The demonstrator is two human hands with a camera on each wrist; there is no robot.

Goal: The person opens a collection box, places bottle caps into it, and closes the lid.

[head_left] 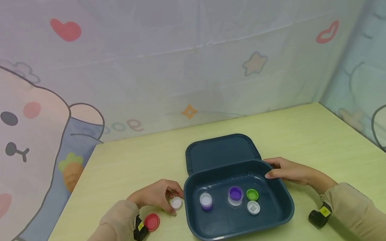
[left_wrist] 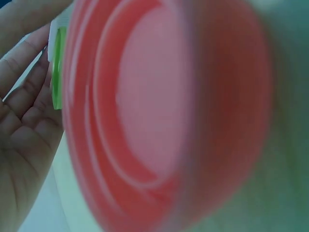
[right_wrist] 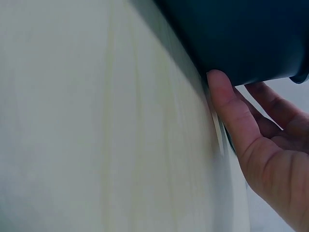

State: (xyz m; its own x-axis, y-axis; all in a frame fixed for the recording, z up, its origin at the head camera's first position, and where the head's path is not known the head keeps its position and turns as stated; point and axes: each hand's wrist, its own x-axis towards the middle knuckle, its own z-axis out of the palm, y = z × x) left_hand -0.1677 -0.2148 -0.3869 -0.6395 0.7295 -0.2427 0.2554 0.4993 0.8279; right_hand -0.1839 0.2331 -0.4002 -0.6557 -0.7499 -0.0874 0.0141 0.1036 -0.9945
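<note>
My left hand (head_left: 158,194) is low at the left of the dark blue box (head_left: 211,236), its thumb and fingers curled round a small white round piece (head_left: 176,203). In the left wrist view a green disc (left_wrist: 58,72) shows beside the fingers, largely hidden by a big red lid (left_wrist: 154,96) close to the camera. My right hand (head_left: 291,171) grips the box at its far right corner; the right wrist view shows the thumb against the box wall (right_wrist: 241,38). Inside stand a white-and-purple tub (head_left: 206,201), a purple-topped clear tub (head_left: 235,194), a green lid (head_left: 252,194) and a white lid (head_left: 253,208).
A dark blue box lid (head_left: 223,152) lies flat behind the box, partly covered by its rim. The red lid (head_left: 152,222) is on the yellow table (head_left: 129,160), by the left wrist. A printed cloth (head_left: 169,67) hangs along the table's back edge.
</note>
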